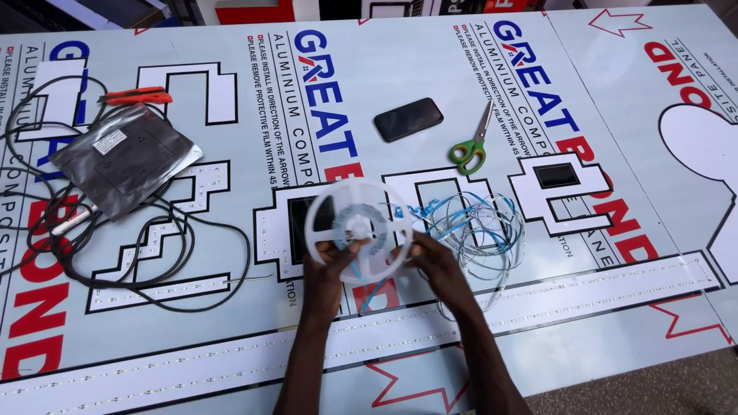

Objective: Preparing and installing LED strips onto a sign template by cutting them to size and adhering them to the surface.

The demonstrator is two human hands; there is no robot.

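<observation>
Both of my hands hold a white plastic reel (357, 228) up above the panel-covered table (430, 77), tilted toward me. My left hand (329, 261) grips its lower left rim, fingers reaching the hub. My right hand (430, 257) pinches the lower right rim. A thin blue-and-white strip runs off the reel into a loose tangled coil (478, 227) lying just right of my right hand.
A dark phone (408, 119) and green-handled scissors (473, 146) lie beyond the reel. At left, a grey foil bag (123, 159), an orange-handled cutter (138, 96) and loops of black cable (192, 246). White cut-out letter shapes (557, 192) lie on the panels.
</observation>
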